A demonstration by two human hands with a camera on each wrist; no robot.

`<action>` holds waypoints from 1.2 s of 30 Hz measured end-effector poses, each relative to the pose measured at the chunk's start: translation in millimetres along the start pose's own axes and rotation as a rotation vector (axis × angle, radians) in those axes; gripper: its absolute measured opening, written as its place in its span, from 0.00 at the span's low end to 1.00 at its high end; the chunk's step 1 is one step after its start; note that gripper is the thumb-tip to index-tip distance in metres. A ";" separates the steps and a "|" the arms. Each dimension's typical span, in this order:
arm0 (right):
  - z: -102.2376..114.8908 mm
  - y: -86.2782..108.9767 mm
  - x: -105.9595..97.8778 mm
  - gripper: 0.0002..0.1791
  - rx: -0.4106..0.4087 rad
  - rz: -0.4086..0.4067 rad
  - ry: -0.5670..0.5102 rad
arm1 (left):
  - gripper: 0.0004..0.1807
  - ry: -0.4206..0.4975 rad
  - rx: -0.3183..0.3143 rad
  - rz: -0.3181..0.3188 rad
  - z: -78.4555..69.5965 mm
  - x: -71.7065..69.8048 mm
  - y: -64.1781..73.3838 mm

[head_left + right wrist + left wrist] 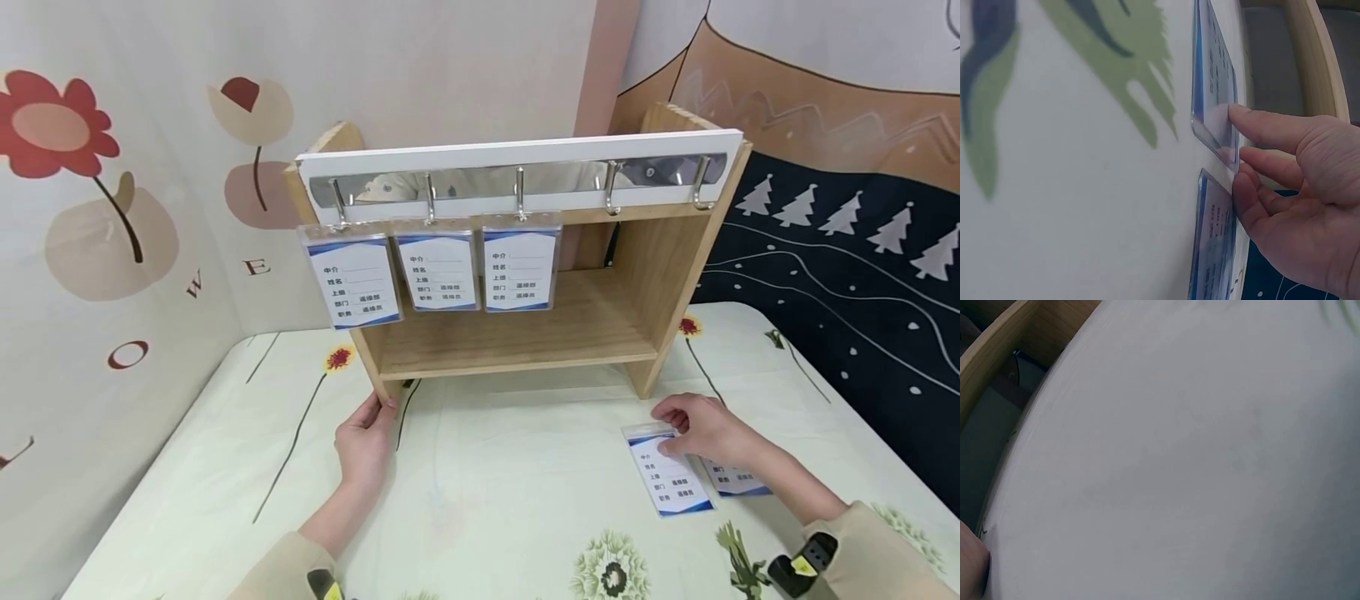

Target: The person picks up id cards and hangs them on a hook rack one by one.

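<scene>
My left hand (365, 446) grips the foot of the left side panel of a wooden shelf (517, 333); only a bit of that hand shows in the left wrist view. On the right, my right hand (708, 429) pinches the upper right edge of a clear-sleeved badge card (667, 483), thumb on its face. This badge lies close over the tablecloth, its printed side up. Beside it a second badge card (738, 481) lies partly hidden under my right hand and wrist. Three more badges, one being the leftmost badge (356, 283), hang from hooks along the shelf's top front.
A white board with a metal strip (480, 179) runs across the shelf's top and carries several hooks; the two right hooks, including the far right hook (701, 183), bear nothing. Patterned curtains stand behind and at both sides. A flowered cloth (487, 483) covers the table.
</scene>
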State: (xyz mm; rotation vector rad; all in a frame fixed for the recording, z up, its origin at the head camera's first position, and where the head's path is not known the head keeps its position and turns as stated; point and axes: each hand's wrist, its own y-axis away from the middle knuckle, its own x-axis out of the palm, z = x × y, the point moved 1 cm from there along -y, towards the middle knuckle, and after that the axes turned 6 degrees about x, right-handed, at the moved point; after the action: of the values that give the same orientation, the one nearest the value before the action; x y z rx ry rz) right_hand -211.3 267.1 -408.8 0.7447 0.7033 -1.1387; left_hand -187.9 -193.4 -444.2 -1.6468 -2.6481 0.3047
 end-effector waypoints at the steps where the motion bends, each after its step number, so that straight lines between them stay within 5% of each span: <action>1: -0.4 -0.2 0.0 0.25 -0.003 0.001 -0.001 | 0.24 0.000 0.001 -0.001 0.0 0.1 0.1; 25: -1.6 -2.0 -1.4 0.20 -0.067 0.011 0.002 | 0.24 -0.011 0.009 -0.003 -0.1 0.2 0.2; 36: -3.1 1.8 3.3 0.15 -0.154 -0.095 -0.055 | 0.24 -0.016 0.001 0.007 -0.1 -0.7 0.6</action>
State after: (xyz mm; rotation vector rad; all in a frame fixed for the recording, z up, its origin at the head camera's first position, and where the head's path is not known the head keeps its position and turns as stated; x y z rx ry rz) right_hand -209.0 268.4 -413.0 0.5533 0.7770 -1.1721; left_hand -187.0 -193.7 -444.1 -1.6614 -2.6532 0.3199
